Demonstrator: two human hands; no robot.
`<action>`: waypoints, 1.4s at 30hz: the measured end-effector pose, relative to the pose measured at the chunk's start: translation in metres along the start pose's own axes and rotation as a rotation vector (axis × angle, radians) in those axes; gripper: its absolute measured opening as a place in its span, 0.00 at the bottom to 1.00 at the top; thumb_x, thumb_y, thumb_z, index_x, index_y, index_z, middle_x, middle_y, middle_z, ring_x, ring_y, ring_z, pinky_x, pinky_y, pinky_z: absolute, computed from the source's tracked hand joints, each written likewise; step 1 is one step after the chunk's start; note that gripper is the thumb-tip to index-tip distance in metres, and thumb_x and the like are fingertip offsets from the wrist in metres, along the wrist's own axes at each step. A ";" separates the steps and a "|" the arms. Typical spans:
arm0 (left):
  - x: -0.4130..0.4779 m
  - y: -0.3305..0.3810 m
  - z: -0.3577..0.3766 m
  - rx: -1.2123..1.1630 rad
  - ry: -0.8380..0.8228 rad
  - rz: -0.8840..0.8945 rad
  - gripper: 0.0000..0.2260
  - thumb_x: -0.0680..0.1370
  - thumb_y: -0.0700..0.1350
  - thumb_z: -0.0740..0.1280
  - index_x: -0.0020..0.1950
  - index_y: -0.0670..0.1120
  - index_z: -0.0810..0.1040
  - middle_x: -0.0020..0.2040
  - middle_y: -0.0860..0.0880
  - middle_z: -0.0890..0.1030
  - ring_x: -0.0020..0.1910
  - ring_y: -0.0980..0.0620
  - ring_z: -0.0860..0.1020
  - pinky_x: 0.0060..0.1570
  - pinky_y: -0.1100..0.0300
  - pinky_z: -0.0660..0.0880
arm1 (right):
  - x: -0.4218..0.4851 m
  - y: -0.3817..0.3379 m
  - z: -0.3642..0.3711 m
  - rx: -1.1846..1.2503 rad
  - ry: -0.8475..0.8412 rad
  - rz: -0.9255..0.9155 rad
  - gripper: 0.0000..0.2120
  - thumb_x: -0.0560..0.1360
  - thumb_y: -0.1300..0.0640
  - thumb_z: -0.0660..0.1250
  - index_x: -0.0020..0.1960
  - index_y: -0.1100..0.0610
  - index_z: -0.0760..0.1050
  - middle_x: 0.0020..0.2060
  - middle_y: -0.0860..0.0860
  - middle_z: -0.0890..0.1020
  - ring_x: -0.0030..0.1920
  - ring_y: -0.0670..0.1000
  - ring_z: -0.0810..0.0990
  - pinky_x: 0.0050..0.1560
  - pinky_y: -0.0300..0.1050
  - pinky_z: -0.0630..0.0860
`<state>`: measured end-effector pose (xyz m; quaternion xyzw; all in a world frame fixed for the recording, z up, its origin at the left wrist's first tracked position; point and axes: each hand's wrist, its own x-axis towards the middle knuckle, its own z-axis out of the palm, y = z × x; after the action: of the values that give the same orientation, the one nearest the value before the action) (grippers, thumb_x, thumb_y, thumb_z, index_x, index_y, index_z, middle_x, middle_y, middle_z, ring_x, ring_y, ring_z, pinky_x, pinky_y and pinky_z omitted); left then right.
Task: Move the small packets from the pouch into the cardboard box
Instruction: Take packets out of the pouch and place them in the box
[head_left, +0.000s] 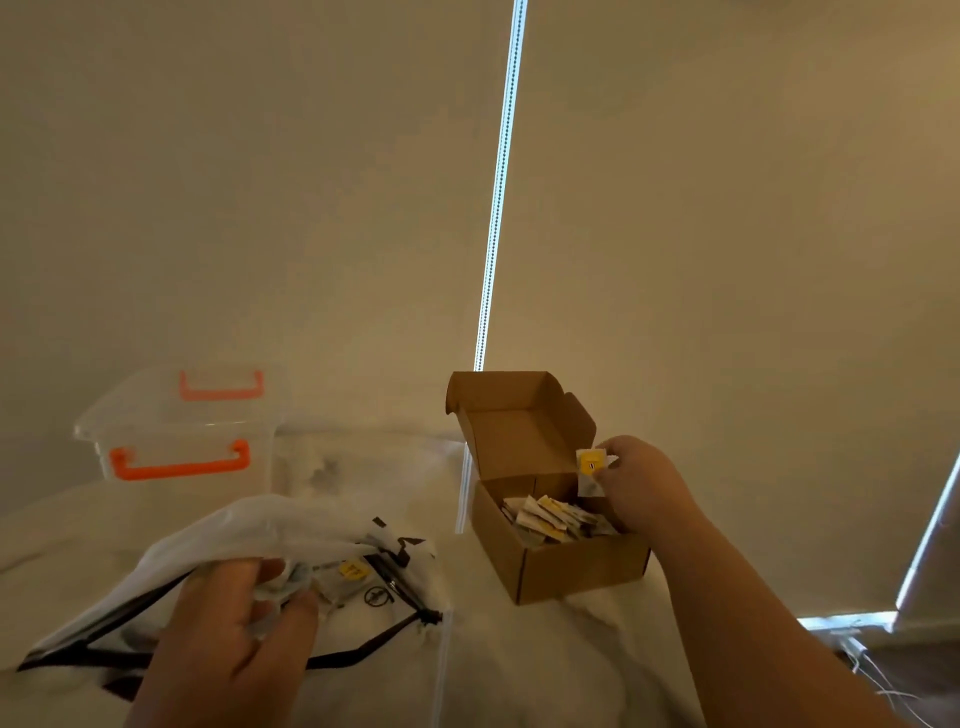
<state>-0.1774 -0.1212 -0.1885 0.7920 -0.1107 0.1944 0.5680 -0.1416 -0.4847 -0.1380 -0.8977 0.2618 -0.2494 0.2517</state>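
Note:
An open brown cardboard box (571, 569) sits right of centre on a white cloth surface, its lid standing up at the back. Several small white and yellow packets (553, 517) lie inside it. My right hand (641, 480) hovers over the box's right side, pinching a small packet (592, 467) with a yellow label. The translucent white pouch (270, 530) with a black zipper lies at the lower left, its mouth open. My left hand (234, 629) grips the pouch's edge near the opening. One packet (349, 571) shows inside the pouch.
A clear plastic storage bin (176, 431) with orange handles stands at the back left. A bead chain (498, 197) hangs down the beige blind behind the box. A window edge and thin cables (872, 670) are at the lower right.

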 end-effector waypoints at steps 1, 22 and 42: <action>0.000 0.001 -0.001 0.010 -0.005 0.007 0.14 0.72 0.38 0.73 0.52 0.54 0.76 0.52 0.49 0.79 0.50 0.49 0.78 0.53 0.53 0.72 | 0.002 0.002 0.005 -0.028 -0.004 0.009 0.11 0.77 0.58 0.65 0.59 0.51 0.76 0.49 0.51 0.79 0.46 0.51 0.76 0.42 0.43 0.72; 0.011 0.009 -0.025 0.302 -0.013 0.102 0.11 0.80 0.41 0.58 0.62 0.50 0.71 0.51 0.54 0.75 0.48 0.58 0.72 0.48 0.62 0.67 | -0.148 -0.140 -0.022 0.455 -0.078 -0.937 0.05 0.74 0.45 0.67 0.41 0.43 0.80 0.41 0.47 0.76 0.45 0.45 0.76 0.43 0.35 0.70; 0.040 -0.031 0.022 0.864 -0.358 0.175 0.17 0.81 0.53 0.58 0.70 0.56 0.69 0.66 0.53 0.75 0.64 0.48 0.69 0.63 0.52 0.66 | -0.153 -0.149 0.065 -0.375 -0.494 -0.759 0.22 0.78 0.62 0.62 0.69 0.47 0.72 0.60 0.50 0.72 0.52 0.50 0.73 0.49 0.36 0.65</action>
<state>-0.1246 -0.1294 -0.2038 0.9645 -0.1822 0.1302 0.1402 -0.1652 -0.2627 -0.1481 -0.9920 -0.1111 -0.0518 0.0316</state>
